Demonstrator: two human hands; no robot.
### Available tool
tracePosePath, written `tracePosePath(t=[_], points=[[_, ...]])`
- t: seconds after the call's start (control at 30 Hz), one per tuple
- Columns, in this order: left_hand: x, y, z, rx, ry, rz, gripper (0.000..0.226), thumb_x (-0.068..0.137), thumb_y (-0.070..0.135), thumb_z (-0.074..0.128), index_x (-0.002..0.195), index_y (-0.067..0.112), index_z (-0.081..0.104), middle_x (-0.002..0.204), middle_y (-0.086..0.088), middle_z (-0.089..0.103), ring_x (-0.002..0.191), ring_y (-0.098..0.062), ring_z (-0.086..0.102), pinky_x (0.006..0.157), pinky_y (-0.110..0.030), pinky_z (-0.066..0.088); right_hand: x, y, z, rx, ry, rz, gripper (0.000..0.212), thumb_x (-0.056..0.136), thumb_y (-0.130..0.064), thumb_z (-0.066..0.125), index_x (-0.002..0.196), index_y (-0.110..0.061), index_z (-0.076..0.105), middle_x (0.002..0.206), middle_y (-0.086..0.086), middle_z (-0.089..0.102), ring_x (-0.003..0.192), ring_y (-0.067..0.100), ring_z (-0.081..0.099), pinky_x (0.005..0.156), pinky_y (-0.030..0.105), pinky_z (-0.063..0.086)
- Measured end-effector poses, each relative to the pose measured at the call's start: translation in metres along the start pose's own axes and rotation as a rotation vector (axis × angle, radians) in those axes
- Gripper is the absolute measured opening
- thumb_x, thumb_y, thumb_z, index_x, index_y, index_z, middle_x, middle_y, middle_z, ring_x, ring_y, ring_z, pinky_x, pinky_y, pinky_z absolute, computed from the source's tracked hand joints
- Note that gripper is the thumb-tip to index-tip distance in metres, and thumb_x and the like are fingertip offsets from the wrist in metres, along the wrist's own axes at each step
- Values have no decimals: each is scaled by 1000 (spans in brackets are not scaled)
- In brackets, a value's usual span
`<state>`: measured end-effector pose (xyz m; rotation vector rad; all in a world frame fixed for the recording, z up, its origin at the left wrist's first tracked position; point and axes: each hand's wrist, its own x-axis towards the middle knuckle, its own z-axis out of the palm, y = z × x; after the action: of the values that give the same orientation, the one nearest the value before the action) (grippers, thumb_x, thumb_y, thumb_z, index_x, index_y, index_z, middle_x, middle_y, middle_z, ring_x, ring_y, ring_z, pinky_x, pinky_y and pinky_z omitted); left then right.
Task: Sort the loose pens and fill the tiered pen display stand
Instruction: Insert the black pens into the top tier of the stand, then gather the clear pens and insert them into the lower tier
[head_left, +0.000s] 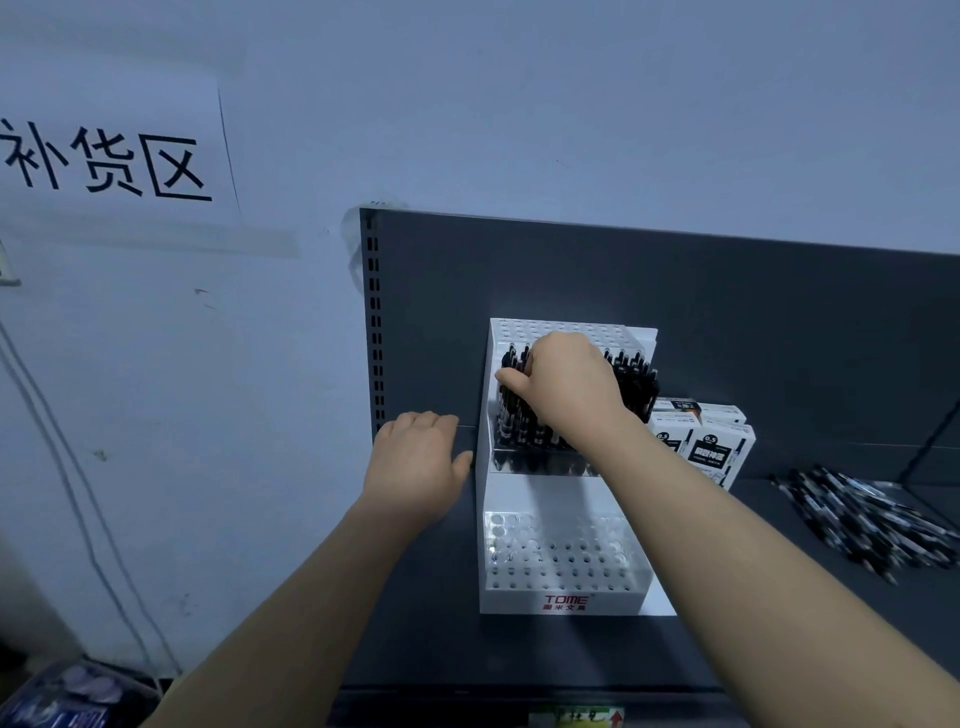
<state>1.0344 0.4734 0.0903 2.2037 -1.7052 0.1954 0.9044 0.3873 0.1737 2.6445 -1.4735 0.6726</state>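
White pen display stand (561, 605), middle tier packed with black pens (631, 382); right hand (563, 387) grips some there, left hand (421, 457) lies relaxed just beside its left wall.

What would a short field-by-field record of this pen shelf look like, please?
Stand: white tiered display stand on a dark shelf
Middle tier: black pens standing in it
Front: front tier, holes empty
Right: right hand grips black pens at the row's left end
Left: left hand open, beside the stand's left wall
Supply: loose pens piled right of the stand
Between: white pen boxes
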Motion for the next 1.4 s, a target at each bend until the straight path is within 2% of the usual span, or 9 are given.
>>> tracePosePath(t=[0.13, 0.33, 0.63, 0.77, 0.9, 0.97, 1.13, 1.27, 1.4], points=[[-1, -1, 1, -8, -3, 6, 43, 97, 41, 42, 134, 19, 48, 127, 1, 57, 122, -21, 46, 104, -33, 33, -2, 0, 0, -41, -10, 14, 54, 93, -45, 55, 54, -11, 38, 55, 2, 41, 61, 26, 48, 55, 29, 34], [-1, -4, 0, -15, -8, 16, 43, 97, 40, 42, 134, 19, 48, 127, 0, 57, 121, -22, 47, 103, -34, 34, -2, -5, -2, -57, -38, -24, 55, 90, -42, 61, 51, -12, 36, 52, 2, 39, 52, 22, 41, 48, 28, 28], [-1, -5, 0, -18, -14, 26, 38, 98, 38, 42, 128, 18, 52, 120, 0, 60, 114, -23, 51, 96, -34, 39, -9, -12, 0, -75, -32, 7, 50, 94, -35, 55, 55, -13, 34, 56, 0, 37, 50, 16, 35, 54, 29, 31], [-3, -7, -1, -24, -19, 27, 40, 98, 39, 42, 131, 18, 50, 123, -1, 59, 117, -23, 50, 99, -34, 38, -11, -8, 8, 4, -17, 55, 46, 91, -34, 59, 55, -13, 40, 54, 1, 40, 59, 26, 48, 57, 28, 38], [-4, -10, -2, -32, -19, 23, 42, 98, 39, 42, 134, 19, 48, 126, 0, 58, 119, -22, 49, 99, -34, 38, -16, -3, 18, 110, -36, 111, 33, 90, -35, 60, 70, -9, 64, 64, 5, 64, 68, 27, 66, 68, 33, 55], [-4, -10, -2, -36, -20, 22, 42, 98, 40, 42, 133, 18, 49, 125, 0, 58, 119, -23, 49, 98, -34, 38, -16, -2, 22, 135, -43, 131, 31, 90, -36, 60, 75, -11, 68, 67, 7, 67, 69, 26, 68, 71, 35, 57], [-5, -9, -3, -41, -22, 25, 44, 98, 40, 42, 136, 19, 46, 128, 0, 57, 119, -22, 49, 99, -33, 37, -19, 1, 26, 104, -62, 110, 32, 88, -42, 62, 77, -13, 70, 70, 7, 69, 73, 27, 67, 73, 36, 57], [-7, -5, -6, -66, 6, 42, 44, 98, 39, 42, 136, 19, 45, 131, 0, 55, 121, -22, 47, 101, -33, 35, -33, 17, 20, 75, 30, 71, 33, 90, -48, 57, 86, -18, 70, 78, 1, 70, 77, 22, 65, 71, 35, 55], [-12, 7, -9, -55, 25, 89, 47, 97, 39, 43, 140, 19, 42, 135, 0, 52, 124, -22, 45, 103, -33, 33, -58, 44, 20, -27, 97, -11, 34, 97, -44, 48, 97, -14, 63, 91, 1, 66, 82, 22, 64, 60, 29, 43]])
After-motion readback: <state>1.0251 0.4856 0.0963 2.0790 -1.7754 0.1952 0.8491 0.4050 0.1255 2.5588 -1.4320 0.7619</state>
